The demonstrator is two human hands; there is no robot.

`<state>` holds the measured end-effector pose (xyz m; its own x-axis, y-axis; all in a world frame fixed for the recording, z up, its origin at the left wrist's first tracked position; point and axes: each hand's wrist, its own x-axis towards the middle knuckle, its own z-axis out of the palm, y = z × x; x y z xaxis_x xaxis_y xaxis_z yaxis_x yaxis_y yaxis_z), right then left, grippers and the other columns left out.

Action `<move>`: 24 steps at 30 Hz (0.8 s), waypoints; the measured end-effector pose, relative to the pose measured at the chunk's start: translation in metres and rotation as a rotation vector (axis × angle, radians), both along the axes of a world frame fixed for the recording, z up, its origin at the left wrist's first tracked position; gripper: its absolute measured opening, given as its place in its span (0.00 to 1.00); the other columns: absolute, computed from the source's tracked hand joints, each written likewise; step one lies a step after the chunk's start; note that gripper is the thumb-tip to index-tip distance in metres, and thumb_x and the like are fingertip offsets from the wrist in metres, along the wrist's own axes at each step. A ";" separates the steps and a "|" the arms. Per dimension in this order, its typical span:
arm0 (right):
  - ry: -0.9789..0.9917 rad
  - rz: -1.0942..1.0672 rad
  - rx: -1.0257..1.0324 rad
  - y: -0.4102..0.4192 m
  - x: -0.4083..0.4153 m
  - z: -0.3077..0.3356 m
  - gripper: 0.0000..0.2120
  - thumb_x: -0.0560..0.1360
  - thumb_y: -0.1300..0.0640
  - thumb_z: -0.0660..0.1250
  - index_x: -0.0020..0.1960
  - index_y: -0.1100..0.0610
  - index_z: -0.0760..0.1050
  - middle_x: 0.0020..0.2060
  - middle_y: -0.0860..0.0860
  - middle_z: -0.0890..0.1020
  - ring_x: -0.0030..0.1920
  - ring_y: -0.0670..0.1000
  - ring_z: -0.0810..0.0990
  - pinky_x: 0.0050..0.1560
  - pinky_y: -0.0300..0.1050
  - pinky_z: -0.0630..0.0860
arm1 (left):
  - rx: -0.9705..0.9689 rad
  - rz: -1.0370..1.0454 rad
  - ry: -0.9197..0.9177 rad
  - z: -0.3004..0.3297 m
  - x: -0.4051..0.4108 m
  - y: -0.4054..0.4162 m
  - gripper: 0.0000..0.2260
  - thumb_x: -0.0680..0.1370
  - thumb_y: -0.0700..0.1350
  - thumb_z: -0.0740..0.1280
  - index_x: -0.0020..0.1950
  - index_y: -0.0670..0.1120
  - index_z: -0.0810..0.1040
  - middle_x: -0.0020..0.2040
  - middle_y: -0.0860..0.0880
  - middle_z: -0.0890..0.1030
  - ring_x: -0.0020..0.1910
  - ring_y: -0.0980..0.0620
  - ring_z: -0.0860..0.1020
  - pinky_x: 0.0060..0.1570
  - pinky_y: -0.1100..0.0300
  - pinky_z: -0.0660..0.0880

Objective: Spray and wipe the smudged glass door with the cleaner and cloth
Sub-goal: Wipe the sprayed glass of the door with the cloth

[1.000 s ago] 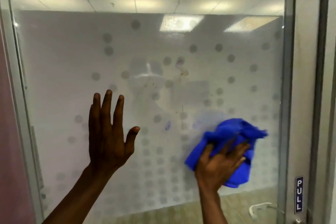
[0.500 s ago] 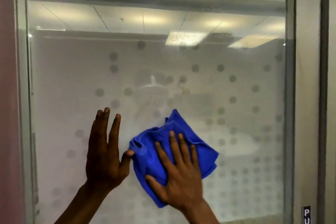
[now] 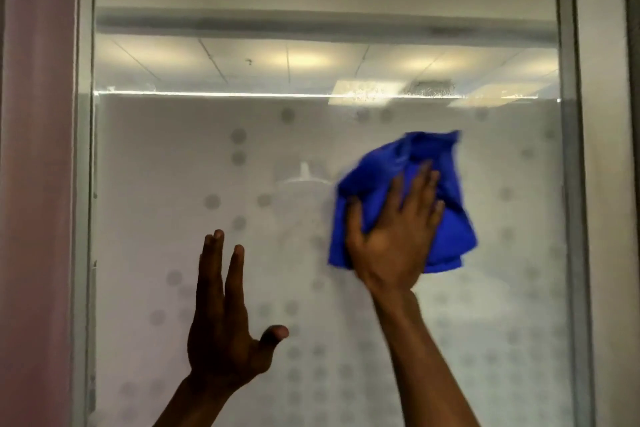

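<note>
The glass door fills the view, frosted below with a pattern of grey dots and clear above. A crumpled blue cloth lies flat against the glass right of centre. My right hand presses on it with fingers spread, pointing up. My left hand rests flat on the glass lower and to the left, fingers apart, holding nothing. Fine droplets show on the glass near the upper right. No spray bottle is in view.
A grey metal frame runs down the door's right side, another frame strip down the left. A pinkish wall stands at the far left. Ceiling lights show through the clear upper glass.
My right hand has swept the cloth from lower right to the left, then up and back to the right. My view has tilted upward. The left hand stays on the glass.
</note>
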<state>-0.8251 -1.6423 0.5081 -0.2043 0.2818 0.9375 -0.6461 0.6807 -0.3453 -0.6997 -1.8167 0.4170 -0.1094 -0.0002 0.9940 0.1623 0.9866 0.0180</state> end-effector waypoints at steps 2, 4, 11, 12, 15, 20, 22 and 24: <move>0.072 0.077 0.244 -0.026 0.025 -0.016 0.37 0.78 0.37 0.59 0.82 0.53 0.58 0.83 0.57 0.52 0.83 0.60 0.50 0.82 0.59 0.48 | 0.017 -0.062 0.035 0.001 0.002 0.003 0.45 0.75 0.74 0.49 0.83 0.47 0.47 0.83 0.37 0.51 0.82 0.36 0.53 0.79 0.46 0.61; 0.126 0.131 0.489 -0.039 0.038 -0.046 0.37 0.80 0.38 0.59 0.84 0.49 0.51 0.84 0.54 0.49 0.84 0.56 0.46 0.82 0.58 0.46 | 0.057 -0.121 0.051 0.003 0.004 0.006 0.44 0.75 0.74 0.48 0.83 0.47 0.46 0.83 0.37 0.50 0.82 0.37 0.52 0.81 0.51 0.55; -0.082 -0.025 0.179 0.036 -0.012 -0.085 0.41 0.73 0.34 0.62 0.80 0.56 0.64 0.82 0.61 0.55 0.82 0.64 0.56 0.78 0.67 0.57 | -0.023 0.145 -0.047 0.036 0.018 -0.027 0.42 0.78 0.70 0.44 0.82 0.41 0.55 0.83 0.41 0.54 0.83 0.39 0.53 0.79 0.39 0.58; -0.131 -0.030 0.093 0.040 -0.016 -0.068 0.40 0.73 0.35 0.61 0.77 0.59 0.69 0.82 0.62 0.55 0.82 0.65 0.56 0.78 0.67 0.56 | -0.031 0.178 -0.068 0.040 0.018 -0.030 0.42 0.78 0.70 0.43 0.81 0.40 0.55 0.83 0.41 0.54 0.83 0.39 0.52 0.78 0.38 0.59; -0.166 -0.004 -0.013 0.020 -0.007 -0.009 0.37 0.73 0.35 0.61 0.70 0.62 0.75 0.82 0.63 0.56 0.82 0.64 0.54 0.79 0.66 0.54 | -0.091 0.173 -0.074 0.038 0.014 -0.028 0.43 0.77 0.71 0.43 0.82 0.41 0.55 0.83 0.41 0.55 0.83 0.39 0.53 0.78 0.40 0.61; 0.077 0.096 0.363 -0.067 0.051 -0.007 0.41 0.76 0.30 0.58 0.83 0.48 0.55 0.84 0.56 0.51 0.84 0.60 0.47 0.81 0.62 0.47 | -0.039 -0.073 0.055 0.034 0.017 -0.032 0.43 0.78 0.71 0.46 0.81 0.40 0.54 0.82 0.39 0.56 0.82 0.37 0.54 0.80 0.48 0.57; 0.155 0.154 0.511 -0.088 0.067 -0.047 0.39 0.77 0.30 0.59 0.82 0.47 0.57 0.83 0.55 0.54 0.84 0.59 0.49 0.81 0.63 0.51 | 0.021 -0.160 0.110 0.035 0.023 -0.035 0.43 0.78 0.71 0.46 0.77 0.36 0.61 0.81 0.36 0.58 0.82 0.36 0.56 0.80 0.46 0.57; 0.203 0.195 0.659 -0.093 0.070 -0.100 0.37 0.77 0.31 0.60 0.82 0.46 0.60 0.83 0.54 0.55 0.84 0.58 0.50 0.79 0.63 0.55 | 0.126 -0.201 0.144 0.038 0.031 -0.037 0.42 0.77 0.72 0.45 0.70 0.37 0.70 0.79 0.36 0.61 0.81 0.39 0.59 0.78 0.49 0.60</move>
<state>-0.7552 -1.7353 0.4084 0.0037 -0.3796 0.9251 -0.7854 0.5715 0.2377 -0.6691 -1.8541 0.4547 0.0222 -0.1177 0.9928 0.3646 0.9256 0.1016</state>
